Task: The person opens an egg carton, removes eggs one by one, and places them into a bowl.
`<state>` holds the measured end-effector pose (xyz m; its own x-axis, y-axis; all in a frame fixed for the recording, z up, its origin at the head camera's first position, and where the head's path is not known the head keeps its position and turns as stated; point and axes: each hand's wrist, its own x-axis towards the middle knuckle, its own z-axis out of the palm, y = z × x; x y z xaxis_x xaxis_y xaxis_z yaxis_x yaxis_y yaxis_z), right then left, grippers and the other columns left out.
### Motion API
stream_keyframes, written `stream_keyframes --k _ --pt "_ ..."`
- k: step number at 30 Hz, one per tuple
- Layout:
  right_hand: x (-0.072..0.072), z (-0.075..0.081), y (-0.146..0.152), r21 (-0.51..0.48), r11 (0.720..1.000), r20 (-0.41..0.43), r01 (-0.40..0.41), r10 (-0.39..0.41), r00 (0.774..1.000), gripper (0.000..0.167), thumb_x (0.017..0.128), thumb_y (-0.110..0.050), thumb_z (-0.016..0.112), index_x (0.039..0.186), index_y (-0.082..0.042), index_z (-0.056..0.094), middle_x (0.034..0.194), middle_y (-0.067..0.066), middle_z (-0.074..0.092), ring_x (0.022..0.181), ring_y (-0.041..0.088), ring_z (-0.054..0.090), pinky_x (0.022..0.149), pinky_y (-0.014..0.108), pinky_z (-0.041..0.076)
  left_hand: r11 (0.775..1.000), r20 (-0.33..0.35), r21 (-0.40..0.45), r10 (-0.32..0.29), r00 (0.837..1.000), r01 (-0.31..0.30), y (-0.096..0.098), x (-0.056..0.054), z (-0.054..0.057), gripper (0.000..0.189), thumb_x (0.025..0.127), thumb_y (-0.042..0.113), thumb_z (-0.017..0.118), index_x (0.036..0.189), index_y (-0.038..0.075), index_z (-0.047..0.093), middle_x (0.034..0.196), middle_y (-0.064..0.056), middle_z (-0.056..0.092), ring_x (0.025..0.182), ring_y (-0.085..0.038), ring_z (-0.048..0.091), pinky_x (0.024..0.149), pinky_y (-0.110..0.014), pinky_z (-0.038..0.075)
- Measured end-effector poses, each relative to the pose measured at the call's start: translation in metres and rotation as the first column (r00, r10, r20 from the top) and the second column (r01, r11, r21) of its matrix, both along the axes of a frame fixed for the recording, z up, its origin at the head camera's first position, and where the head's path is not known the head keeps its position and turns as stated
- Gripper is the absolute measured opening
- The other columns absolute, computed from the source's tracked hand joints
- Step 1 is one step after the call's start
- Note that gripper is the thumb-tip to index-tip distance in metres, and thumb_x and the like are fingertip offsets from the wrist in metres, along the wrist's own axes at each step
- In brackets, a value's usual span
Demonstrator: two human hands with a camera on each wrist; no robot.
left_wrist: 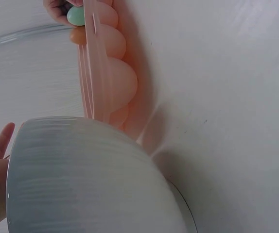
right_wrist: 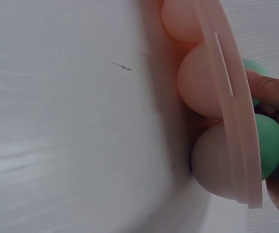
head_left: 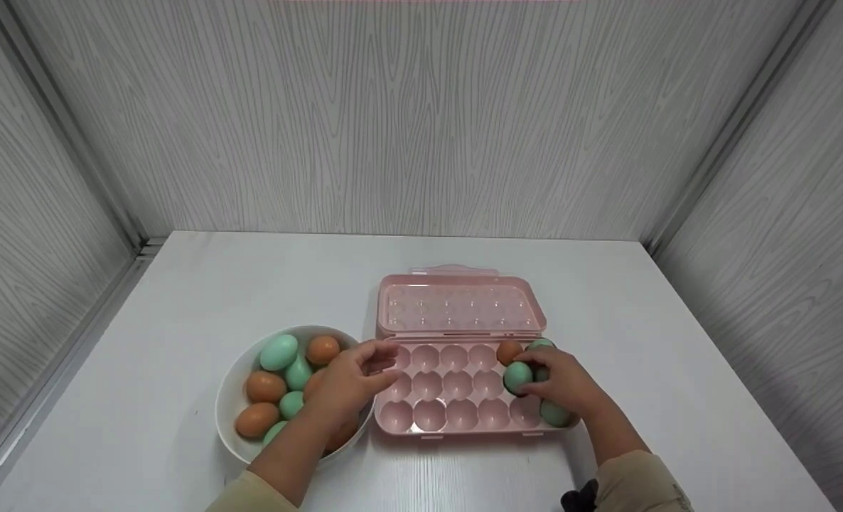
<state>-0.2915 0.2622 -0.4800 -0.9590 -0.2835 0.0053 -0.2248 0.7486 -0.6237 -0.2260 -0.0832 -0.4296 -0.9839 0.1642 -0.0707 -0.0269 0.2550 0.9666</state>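
Note:
My right hand [head_left: 560,384] pinches a green egg [head_left: 517,377] between thumb and fingers over the right part of a pink egg carton [head_left: 457,432]. Behind that egg, a brown egg [head_left: 509,351] sits in the back row. Another green egg [head_left: 554,414] fills the front right corner cup, under my palm, and a further green one [head_left: 541,343] shows at the back right corner. My left hand [head_left: 354,380], fingers loosely bent and holding nothing, hovers over the right side of a white bowl [head_left: 224,416] of brown and green eggs, fingertips near the carton's left end.
The carton's lid [head_left: 460,306] lies folded back behind its cups. Most cups on the left and middle hold no eggs. The bowl stands just left of the carton on a white table [head_left: 286,284], with grey wood-grain panels [head_left: 421,128] behind and at both sides.

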Motion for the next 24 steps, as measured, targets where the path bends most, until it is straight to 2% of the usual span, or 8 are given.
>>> stream_keyframes --k 4,11,15,20,24 --pt "-0.002 0.004 0.003 -0.037 0.999 -0.004 0.016 -0.016 1.000 0.043 0.069 -0.027 0.080 0.109 -0.024 0.064 0.104 -0.005 0.058 0.097 0.017 0.053 0.088 0.042 0.045 1.000 -0.009 0.000 -0.013 1.000 0.013 0.000 0.000 0.000 0.046 0.080 0.030 0.070 0.121 0.016 0.056 0.119 -0.002 0.059 0.115 -0.018 0.052 0.096 -0.032 0.044" --pt "-0.003 0.019 0.002 -0.147 0.989 0.020 0.000 0.003 1.000 0.045 0.072 -0.019 0.078 0.114 -0.016 0.061 0.111 -0.002 0.057 0.102 0.020 0.057 0.089 0.039 0.048 1.000 -0.002 0.018 -0.018 1.000 0.018 0.000 -0.001 -0.001 0.047 0.079 0.029 0.071 0.121 0.014 0.056 0.119 -0.003 0.059 0.115 -0.019 0.052 0.092 -0.029 0.046" --pt "-0.003 0.027 -0.003 -0.179 0.983 -0.005 -0.036 0.036 0.999 0.048 0.073 -0.020 0.077 0.117 -0.011 0.059 0.111 -0.001 0.057 0.104 0.021 0.057 0.089 0.036 0.049 0.999 -0.015 0.024 -0.029 0.999 0.029 0.000 -0.001 -0.001 0.047 0.079 0.027 0.071 0.121 0.013 0.056 0.119 -0.004 0.059 0.115 -0.020 0.052 0.093 -0.030 0.046" --pt "0.000 0.036 -0.012 -0.197 0.974 -0.059 -0.113 0.103 0.993 0.048 0.073 -0.018 0.076 0.117 -0.009 0.059 0.110 0.003 0.056 0.104 0.023 0.057 0.088 0.031 0.049 0.995 -0.033 0.073 -0.060 0.998 0.062 0.002 -0.002 -0.002 0.047 0.080 0.020 0.071 0.123 0.007 0.054 0.120 -0.009 0.057 0.116 -0.025 0.051 0.093 -0.031 0.046" --pt "0.010 0.053 -0.027 -0.215 0.964 -0.066 -0.153 0.142 0.988 0.044 0.074 -0.011 0.075 0.115 -0.010 0.060 0.109 0.005 0.057 0.103 0.024 0.057 0.088 0.032 0.049 0.993 -0.024 0.086 -0.077 0.997 0.079 0.005 -0.001 -0.001 0.047 0.080 0.020 0.071 0.122 0.008 0.054 0.121 -0.009 0.056 0.117 -0.025 0.050 0.093 -0.031 0.046"
